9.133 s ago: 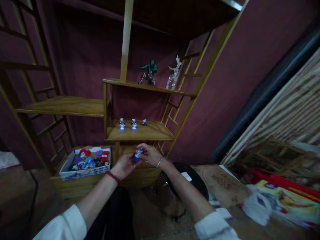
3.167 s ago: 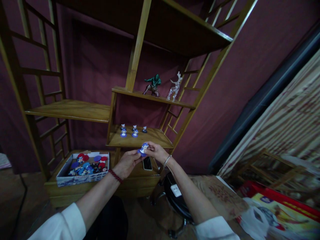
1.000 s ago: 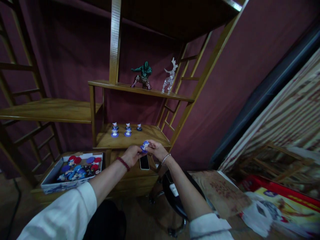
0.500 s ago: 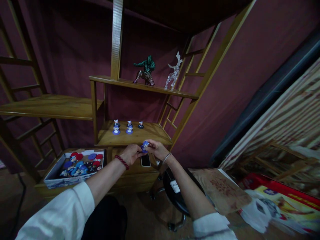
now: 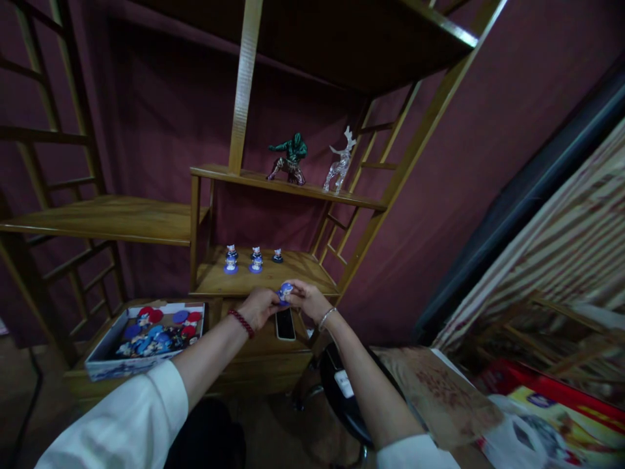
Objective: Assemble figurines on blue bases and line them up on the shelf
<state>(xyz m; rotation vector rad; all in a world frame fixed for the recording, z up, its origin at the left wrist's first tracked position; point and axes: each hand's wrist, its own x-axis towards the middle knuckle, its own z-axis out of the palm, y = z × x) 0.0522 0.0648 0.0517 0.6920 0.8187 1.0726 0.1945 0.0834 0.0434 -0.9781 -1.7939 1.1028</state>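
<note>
Wooden shelf unit [image 5: 307, 273], filling most of view. Box [image 5: 117, 368] of mixed figurines on its lower level, left of hands. Left hand [image 5: 258, 306] and right hand [image 5: 308, 299] meet in front of middle shelf, fingers of both closed on one purple figurine [image 5: 284, 293]. Figurine sits between fingertips: left ones at its lower left, right ones at its right side; exact left finger contact hard to see. Phone [image 5: 286, 327] just below hands. Five small figurines [image 5: 230, 264] on middle shelf.
</note>
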